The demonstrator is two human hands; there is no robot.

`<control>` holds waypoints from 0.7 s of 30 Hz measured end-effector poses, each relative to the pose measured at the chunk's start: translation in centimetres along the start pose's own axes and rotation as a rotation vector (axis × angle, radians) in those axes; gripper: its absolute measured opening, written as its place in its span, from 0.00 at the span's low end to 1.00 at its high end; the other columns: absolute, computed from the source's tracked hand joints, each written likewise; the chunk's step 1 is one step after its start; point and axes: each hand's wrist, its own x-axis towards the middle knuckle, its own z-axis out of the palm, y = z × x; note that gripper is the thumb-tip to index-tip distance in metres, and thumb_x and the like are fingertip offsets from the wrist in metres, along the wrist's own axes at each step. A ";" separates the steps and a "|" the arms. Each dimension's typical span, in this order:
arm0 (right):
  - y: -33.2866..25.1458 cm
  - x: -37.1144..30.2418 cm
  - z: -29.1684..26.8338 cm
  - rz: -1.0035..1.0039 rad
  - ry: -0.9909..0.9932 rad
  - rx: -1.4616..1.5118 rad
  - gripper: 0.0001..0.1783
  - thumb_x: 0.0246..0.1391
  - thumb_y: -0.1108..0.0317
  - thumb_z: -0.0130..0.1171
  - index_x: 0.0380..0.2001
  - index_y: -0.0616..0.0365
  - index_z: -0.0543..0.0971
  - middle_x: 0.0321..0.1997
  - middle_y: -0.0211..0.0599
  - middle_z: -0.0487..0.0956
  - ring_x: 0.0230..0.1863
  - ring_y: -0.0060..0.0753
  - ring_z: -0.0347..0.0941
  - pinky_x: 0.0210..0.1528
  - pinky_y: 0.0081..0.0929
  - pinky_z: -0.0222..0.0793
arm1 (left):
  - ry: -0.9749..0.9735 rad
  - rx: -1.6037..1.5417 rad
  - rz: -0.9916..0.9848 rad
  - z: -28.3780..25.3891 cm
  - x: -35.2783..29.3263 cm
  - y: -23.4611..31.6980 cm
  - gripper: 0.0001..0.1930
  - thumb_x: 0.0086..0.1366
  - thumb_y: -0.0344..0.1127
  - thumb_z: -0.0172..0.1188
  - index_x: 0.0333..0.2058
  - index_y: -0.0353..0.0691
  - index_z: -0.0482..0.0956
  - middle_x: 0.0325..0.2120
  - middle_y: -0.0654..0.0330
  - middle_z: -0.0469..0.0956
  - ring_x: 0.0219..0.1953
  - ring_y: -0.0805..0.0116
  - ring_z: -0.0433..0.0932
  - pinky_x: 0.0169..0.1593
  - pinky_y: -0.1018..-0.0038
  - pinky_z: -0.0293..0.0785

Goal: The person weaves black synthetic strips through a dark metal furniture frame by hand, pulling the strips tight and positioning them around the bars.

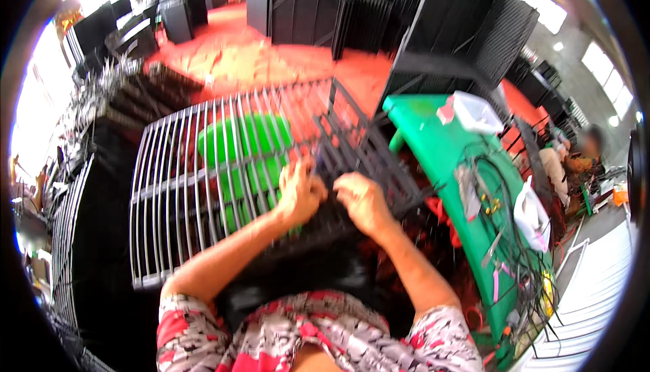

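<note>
A dark metal grille (181,183) of many parallel bars lies across in front of me, with a framed section of flat bars (349,143) at its right end. Over the near middle of that section, my left hand (302,192) has its fingers curled and pinched together. Just to its right my right hand (361,199) is closed too, thumb and fingertips pressed together and facing the left hand. What is between the fingers of either hand is too small and blurred to tell. Beneath the bars shows a bright green plastic seat or stool (245,140).
On the right, a green table (423,125) carries a white plastic tray (477,112), a white bag (532,216) and tangled thin black strands (504,236). Stacked dark grilles (71,223) stand at the left. Red sheeting (230,53) covers the floor beyond; another person (582,162) sits far right.
</note>
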 end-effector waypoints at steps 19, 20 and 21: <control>-6.4 1.8 -0.3 0.178 -0.242 -0.214 0.04 0.44 0.73 0.58 0.25 0.62 0.77 0.20 0.49 0.74 0.22 0.43 0.74 0.26 0.31 0.68 | -0.250 0.318 0.062 -5.9 -3.5 3.0 0.13 0.52 0.41 0.59 0.33 0.39 0.81 0.61 0.44 0.52 0.63 0.37 0.45 0.60 0.37 0.43; -6.5 1.9 -0.4 0.220 -0.251 -0.247 0.05 0.44 0.72 0.58 0.25 0.61 0.78 0.21 0.49 0.76 0.24 0.47 0.75 0.26 0.33 0.69 | -0.285 0.347 0.086 -6.0 -2.9 3.3 0.14 0.53 0.42 0.58 0.34 0.39 0.81 0.62 0.44 0.51 0.64 0.37 0.44 0.59 0.36 0.42; -6.7 2.1 -0.2 0.252 -0.286 -0.270 0.05 0.44 0.70 0.57 0.26 0.60 0.78 0.21 0.49 0.76 0.24 0.48 0.76 0.26 0.35 0.70 | -0.330 0.379 0.091 -6.1 -2.7 3.2 0.16 0.54 0.44 0.56 0.34 0.39 0.82 0.62 0.44 0.50 0.64 0.37 0.43 0.59 0.35 0.40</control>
